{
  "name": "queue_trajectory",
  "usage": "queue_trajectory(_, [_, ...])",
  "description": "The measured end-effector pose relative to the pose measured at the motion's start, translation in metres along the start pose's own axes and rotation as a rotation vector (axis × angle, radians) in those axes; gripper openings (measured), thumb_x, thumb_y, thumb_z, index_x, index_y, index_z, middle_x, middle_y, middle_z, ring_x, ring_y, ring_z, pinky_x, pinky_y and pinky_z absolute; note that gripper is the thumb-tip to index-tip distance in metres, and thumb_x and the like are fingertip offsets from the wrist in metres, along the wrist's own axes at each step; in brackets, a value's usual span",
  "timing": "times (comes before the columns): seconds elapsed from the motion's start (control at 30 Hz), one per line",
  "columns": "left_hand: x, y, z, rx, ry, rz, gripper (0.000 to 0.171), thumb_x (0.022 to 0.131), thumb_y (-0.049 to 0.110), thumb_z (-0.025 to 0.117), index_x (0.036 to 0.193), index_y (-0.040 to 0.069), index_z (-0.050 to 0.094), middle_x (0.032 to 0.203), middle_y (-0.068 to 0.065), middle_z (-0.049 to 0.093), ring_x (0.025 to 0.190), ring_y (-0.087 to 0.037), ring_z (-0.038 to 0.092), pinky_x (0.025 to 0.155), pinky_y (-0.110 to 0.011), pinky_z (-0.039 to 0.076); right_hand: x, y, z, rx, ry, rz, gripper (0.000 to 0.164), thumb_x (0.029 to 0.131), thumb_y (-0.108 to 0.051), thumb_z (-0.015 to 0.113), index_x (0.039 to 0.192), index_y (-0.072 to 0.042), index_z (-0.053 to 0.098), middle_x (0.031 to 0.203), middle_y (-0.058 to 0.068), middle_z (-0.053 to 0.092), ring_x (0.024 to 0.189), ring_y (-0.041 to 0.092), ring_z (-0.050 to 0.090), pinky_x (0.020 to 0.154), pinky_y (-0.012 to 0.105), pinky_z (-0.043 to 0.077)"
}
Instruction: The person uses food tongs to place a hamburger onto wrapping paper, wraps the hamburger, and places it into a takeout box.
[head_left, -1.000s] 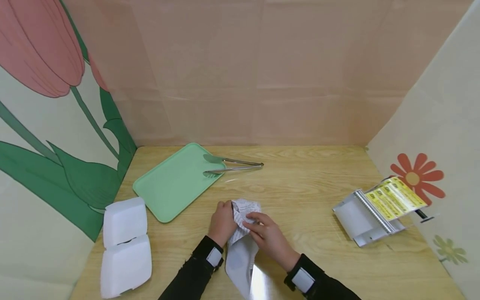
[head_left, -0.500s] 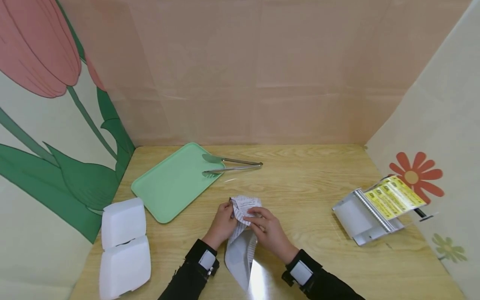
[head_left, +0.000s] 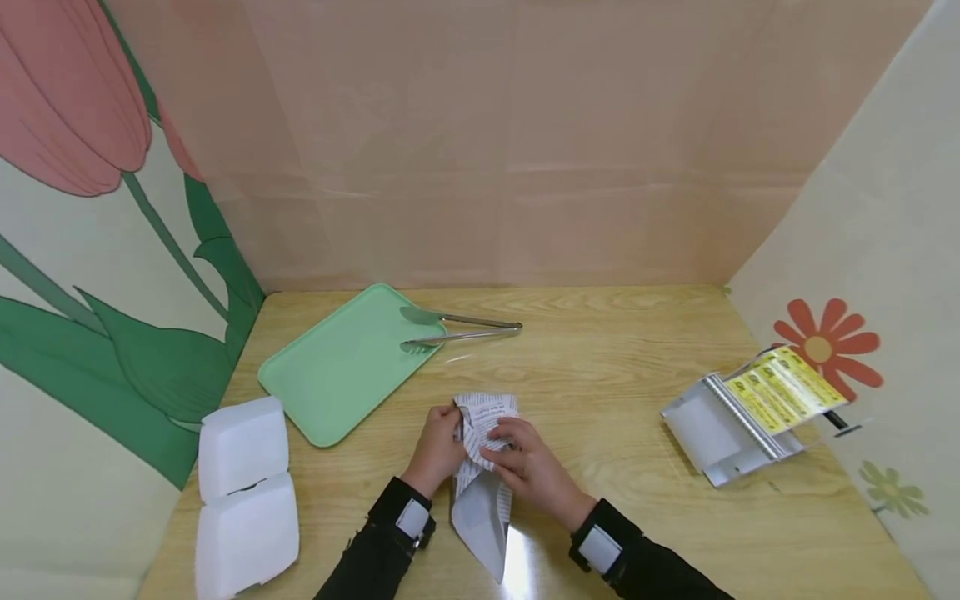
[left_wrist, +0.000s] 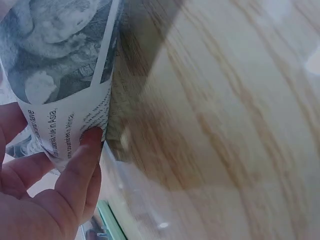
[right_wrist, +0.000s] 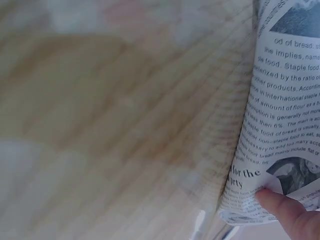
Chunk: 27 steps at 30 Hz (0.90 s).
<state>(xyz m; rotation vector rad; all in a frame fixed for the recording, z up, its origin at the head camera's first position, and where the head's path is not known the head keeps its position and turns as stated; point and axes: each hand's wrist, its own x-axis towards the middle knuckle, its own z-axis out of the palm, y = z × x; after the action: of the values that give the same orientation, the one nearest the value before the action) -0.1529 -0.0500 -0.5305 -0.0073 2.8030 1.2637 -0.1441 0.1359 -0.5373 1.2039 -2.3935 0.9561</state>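
A folded sheet of newspaper-print wrapping paper [head_left: 486, 417] lies between both hands at the front middle of the table, its plain pale tail pointing toward the person. My left hand [head_left: 435, 450] pinches the paper's left side near the far end. In the left wrist view, the thumb and fingers [left_wrist: 75, 180] close on the printed paper [left_wrist: 60, 60], which shows text and a grey picture. From the right, my right hand [head_left: 536, 471] holds the folded layer with bent fingers. One fingertip [right_wrist: 272, 200] presses the printed surface near its end in the right wrist view. Whatever is inside the paper is hidden.
Behind the hands to the left lies a green tray [head_left: 337, 375], with metal tongs [head_left: 480, 332] overlapping its right edge. An opened white foam clamshell box [head_left: 247, 533] stands at the left. At the right is a metal roller device [head_left: 742, 417] with yellow labels [head_left: 787, 387].
Both hands keep hold of the paper with small finger shifts. Its far end now looks flatter and wider, and the tail has swung slightly right. The view has drifted a little.
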Motion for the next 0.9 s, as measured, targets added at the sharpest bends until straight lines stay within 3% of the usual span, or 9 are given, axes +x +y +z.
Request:
queue_trajectory(0.13, [-0.001, -0.004, -0.005, -0.081, -0.041, 0.059, 0.040, 0.092, -0.001, 0.050, 0.131, -0.010, 0.049, 0.128, -0.031, 0.045, 0.120, -0.042, 0.048, 0.101, -0.050, 0.040, 0.000, -0.001, 0.001, -0.044, -0.043, -0.007, 0.023, 0.076, -0.008, 0.076, 0.099, -0.011, 0.076, 0.110, 0.007, 0.057, 0.118, 0.032, 0.048, 0.101, 0.048, 0.039])
queue_trajectory(0.27, [-0.002, -0.002, -0.011, -0.167, -0.055, 0.033, 0.039, 0.098, 0.013, 0.042, 0.130, -0.007, 0.052, 0.126, -0.027, 0.050, 0.120, -0.041, 0.048, 0.102, -0.053, 0.038, -0.002, -0.002, 0.002, -0.082, -0.068, 0.003, 0.023, 0.077, -0.010, 0.076, 0.100, -0.011, 0.075, 0.112, 0.008, 0.057, 0.120, 0.031, 0.047, 0.101, 0.047, 0.040])
queue_trajectory(0.4, [-0.002, 0.005, -0.009, -0.102, -0.006, -0.071, 0.051, 0.097, 0.040, 0.048, 0.124, -0.002, 0.056, 0.124, -0.021, 0.057, 0.116, -0.035, 0.053, 0.097, -0.049, 0.043, -0.003, -0.003, 0.003, -0.112, -0.062, -0.010, 0.025, 0.077, -0.010, 0.076, 0.102, -0.011, 0.075, 0.114, 0.009, 0.056, 0.120, 0.030, 0.047, 0.100, 0.046, 0.041])
queue_trajectory(0.53, [-0.001, 0.010, -0.004, -0.037, 0.087, -0.119, 0.035, 0.094, 0.034, 0.057, 0.109, 0.002, 0.057, 0.111, -0.017, 0.063, 0.103, -0.031, 0.060, 0.086, -0.045, 0.048, -0.003, -0.004, 0.003, -0.136, -0.075, -0.002, 0.026, 0.078, -0.012, 0.074, 0.104, -0.012, 0.075, 0.117, 0.010, 0.054, 0.119, 0.027, 0.047, 0.100, 0.043, 0.042])
queue_trajectory(0.7, [0.000, 0.010, 0.000, -0.008, 0.137, -0.107, 0.014, 0.094, 0.019, 0.056, 0.099, 0.006, 0.057, 0.094, -0.012, 0.064, 0.087, -0.027, 0.060, 0.076, -0.042, 0.047, -0.005, -0.007, -0.003, -0.061, -0.137, 0.120, 0.029, 0.083, -0.024, 0.070, 0.110, -0.014, 0.072, 0.134, 0.013, 0.047, 0.124, 0.026, 0.046, 0.099, 0.041, 0.045])
queue_trajectory(0.77, [0.000, 0.008, 0.002, -0.003, 0.153, -0.102, 0.014, 0.094, 0.018, 0.057, 0.099, 0.005, 0.057, 0.095, -0.013, 0.064, 0.088, -0.028, 0.061, 0.077, -0.042, 0.048, -0.006, -0.008, -0.006, -0.006, -0.157, 0.179, 0.030, 0.088, -0.028, 0.065, 0.115, -0.014, 0.070, 0.141, 0.011, 0.044, 0.127, 0.026, 0.046, 0.100, 0.042, 0.045])
queue_trajectory(0.9, [-0.002, 0.007, 0.004, -0.030, 0.197, -0.110, 0.023, 0.092, 0.018, 0.060, 0.109, 0.004, 0.054, 0.107, -0.015, 0.066, 0.100, -0.031, 0.063, 0.084, -0.045, 0.049, -0.009, -0.004, -0.010, 0.126, -0.169, 0.305, 0.034, 0.097, -0.022, 0.052, 0.130, -0.012, 0.058, 0.151, 0.008, 0.036, 0.137, 0.026, 0.037, 0.105, 0.046, 0.037])
